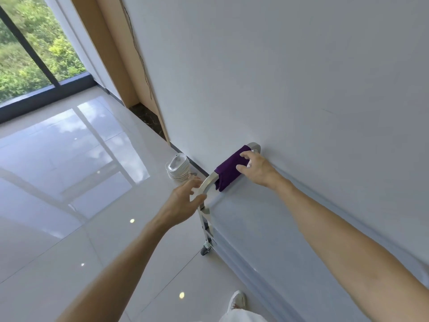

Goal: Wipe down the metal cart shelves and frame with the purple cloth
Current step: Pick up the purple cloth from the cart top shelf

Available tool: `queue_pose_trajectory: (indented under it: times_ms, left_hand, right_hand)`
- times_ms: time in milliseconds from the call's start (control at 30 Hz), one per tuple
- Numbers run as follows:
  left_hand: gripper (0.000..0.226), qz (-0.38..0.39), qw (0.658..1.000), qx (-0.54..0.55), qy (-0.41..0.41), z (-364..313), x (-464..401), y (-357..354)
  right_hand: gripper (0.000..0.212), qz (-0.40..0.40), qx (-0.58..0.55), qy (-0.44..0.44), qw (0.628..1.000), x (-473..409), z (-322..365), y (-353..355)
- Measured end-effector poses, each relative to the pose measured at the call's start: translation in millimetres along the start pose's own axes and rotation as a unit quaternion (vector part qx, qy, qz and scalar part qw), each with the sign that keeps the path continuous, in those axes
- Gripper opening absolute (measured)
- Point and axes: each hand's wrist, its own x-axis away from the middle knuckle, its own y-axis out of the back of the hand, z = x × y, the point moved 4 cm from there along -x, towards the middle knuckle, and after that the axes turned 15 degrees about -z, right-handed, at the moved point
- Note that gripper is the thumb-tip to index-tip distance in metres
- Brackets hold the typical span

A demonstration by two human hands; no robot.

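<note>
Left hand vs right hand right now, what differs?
The right hand lies on the purple cloth draped over the cart handle; the left hand touches no cloth. The right hand is at the handle's straight top bar, the left at its curved corner nearer the floor side. The left hand's fingers are spread and open; whether they touch the metal is unclear. Both arms are bare and stretched toward the same handle.

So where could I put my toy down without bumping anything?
The cart's top shelf looks bare between the handle and the near edge. The shiny floor is open from the window to the cart. It's crowded at the handle: the purple cloth hangs there under the right hand, the left hand reaches in, and stacked bowls stand beside the wall.
</note>
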Motion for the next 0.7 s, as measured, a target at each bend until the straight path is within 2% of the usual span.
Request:
queue_pose_trajectory:
  times_ms: [400,500,700]
  left_hand:
    - [0.034,0.047,0.998,0.013,0.048,9,-98,-70]
    - [0.037,0.077,0.996,-0.002,0.036,14,-121,-86]
    - [0.050,0.137,0.990,-0.025,0.020,27,-158,-108]
  right_hand:
    - [0.051,-0.023,-0.045,-0.148,0.988,-94,-62,-14]
    - [0.052,-0.031,-0.040,-0.167,0.985,-112,-67,-18]
    - [0.039,-0.048,-0.005,-0.198,0.979,-133,-63,-32]
